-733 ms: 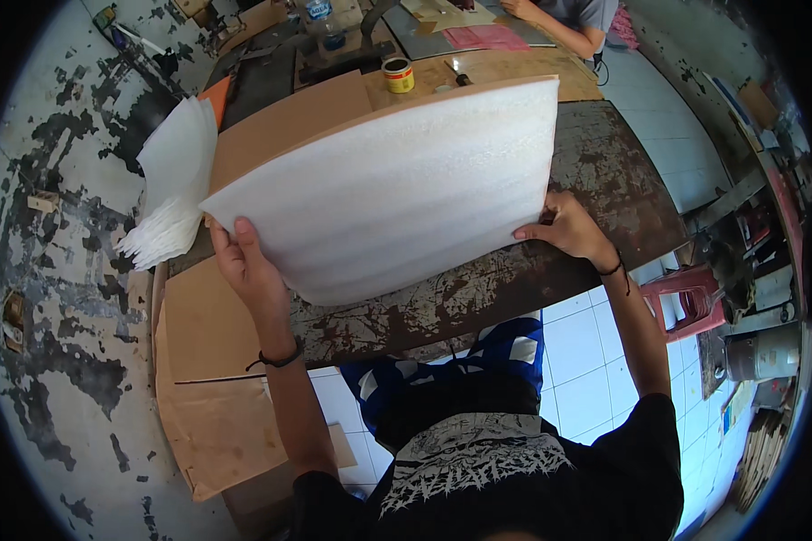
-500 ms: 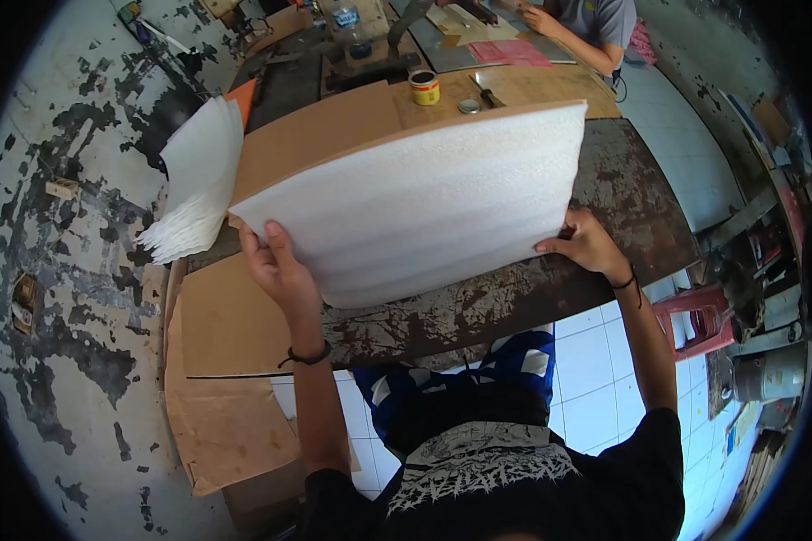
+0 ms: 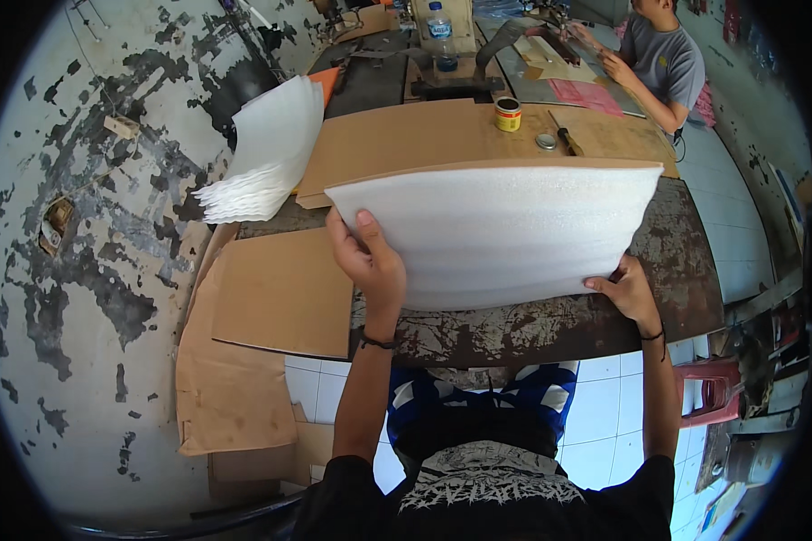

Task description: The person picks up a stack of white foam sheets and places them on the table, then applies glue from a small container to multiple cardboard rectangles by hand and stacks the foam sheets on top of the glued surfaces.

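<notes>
Since a moment ago the white foam sheet (image 3: 505,234) has come lower and flatter over the worn table (image 3: 550,329), left hand (image 3: 370,261) and right hand (image 3: 624,290) clamping its near corners, not yet laid down.

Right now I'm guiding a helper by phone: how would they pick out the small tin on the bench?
Start at the worn workbench and look past the white foam stack that the left hand and right hand hold. On the brown cardboard sheet behind stands the small tin. It is round, yellow and upright, unlike the flat lid and the tool beside it.
</notes>
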Motion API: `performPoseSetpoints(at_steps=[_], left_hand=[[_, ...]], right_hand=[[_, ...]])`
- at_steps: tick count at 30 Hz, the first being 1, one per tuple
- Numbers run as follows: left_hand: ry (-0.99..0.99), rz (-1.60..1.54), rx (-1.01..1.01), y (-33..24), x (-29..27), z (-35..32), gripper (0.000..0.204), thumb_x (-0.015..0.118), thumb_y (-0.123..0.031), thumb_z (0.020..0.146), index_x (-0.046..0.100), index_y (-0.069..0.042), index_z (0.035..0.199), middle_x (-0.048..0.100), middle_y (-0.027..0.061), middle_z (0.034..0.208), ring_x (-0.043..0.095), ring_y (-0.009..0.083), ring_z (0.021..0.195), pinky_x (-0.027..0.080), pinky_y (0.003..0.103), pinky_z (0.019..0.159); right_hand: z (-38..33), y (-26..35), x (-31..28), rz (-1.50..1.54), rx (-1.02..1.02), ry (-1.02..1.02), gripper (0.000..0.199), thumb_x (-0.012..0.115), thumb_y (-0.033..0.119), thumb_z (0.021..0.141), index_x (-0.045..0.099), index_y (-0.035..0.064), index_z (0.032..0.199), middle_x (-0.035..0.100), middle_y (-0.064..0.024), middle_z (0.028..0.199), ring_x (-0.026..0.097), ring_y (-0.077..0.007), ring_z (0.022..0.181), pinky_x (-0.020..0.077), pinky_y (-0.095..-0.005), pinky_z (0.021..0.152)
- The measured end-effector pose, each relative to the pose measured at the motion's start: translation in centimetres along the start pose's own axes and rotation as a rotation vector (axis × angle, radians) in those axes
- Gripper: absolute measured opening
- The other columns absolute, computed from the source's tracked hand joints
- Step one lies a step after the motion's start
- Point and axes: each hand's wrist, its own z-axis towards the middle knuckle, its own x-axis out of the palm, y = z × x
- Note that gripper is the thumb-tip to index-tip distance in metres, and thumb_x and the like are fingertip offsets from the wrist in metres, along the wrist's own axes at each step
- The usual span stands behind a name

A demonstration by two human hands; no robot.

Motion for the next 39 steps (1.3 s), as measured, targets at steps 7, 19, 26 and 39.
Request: performPoseSetpoints(at_steps=[7,19,26,39], left_hand=[[-0.085,-0.017,0.107,0.3,1.0,0.0,0.035,0.048,-0.023,0.109,0.053,0.005,0.129,0.065,0.0108,0.110,0.059,0.0145,0.099,0.046,0.029,0.091],[-0.151,0.065,0.069,-0.3,1.3,0.0,0.036,0.046,-0.021,0.108,0.054,0.008,0.128,0.065,0.0140,0.114,0.061,0.0176,0.100,0.048,0.031,0.090],[-0.235,0.086,0.147,0.0,1.9,0.2,0.030,0.048,-0.016,0.106,0.055,0.006,0.125,0.060,0.0080,0.100,0.052,0.0117,0.083,0.044,0.025,0.073],[-0.322,0.147,0.162,0.9,1.7,-0.2,0.026,0.047,-0.018,0.107,0.053,0.005,0.118,0.055,0.0007,0.087,0.044,0.0060,0.072,0.039,0.023,0.063]], right_hand=[[0.2,1.0,-0.5,-0.082,0.033,-0.041,0.044,0.086,0.015,0.082,0.067,-0.0068,0.115,0.075,-0.0128,0.103,0.068,-0.0148,0.094,0.0549,-0.0321,0.084],[5.6,9.1,3.3,0.164,-0.358,-0.670,0.044,0.080,0.024,0.091,0.065,-0.0061,0.119,0.074,-0.0107,0.103,0.066,-0.0136,0.089,0.0542,-0.0282,0.080],[6.5,5.9,3.1,0.047,-0.442,-0.707,0.055,0.077,0.039,0.092,0.062,-0.0062,0.120,0.073,-0.0121,0.103,0.064,-0.0142,0.088,0.0535,-0.0304,0.080],[0.9,-0.3,-1.1,-0.268,-0.035,0.020,0.048,0.090,0.018,0.077,0.071,0.0005,0.117,0.077,-0.0125,0.103,0.072,-0.0216,0.093,0.0539,-0.0349,0.087]])
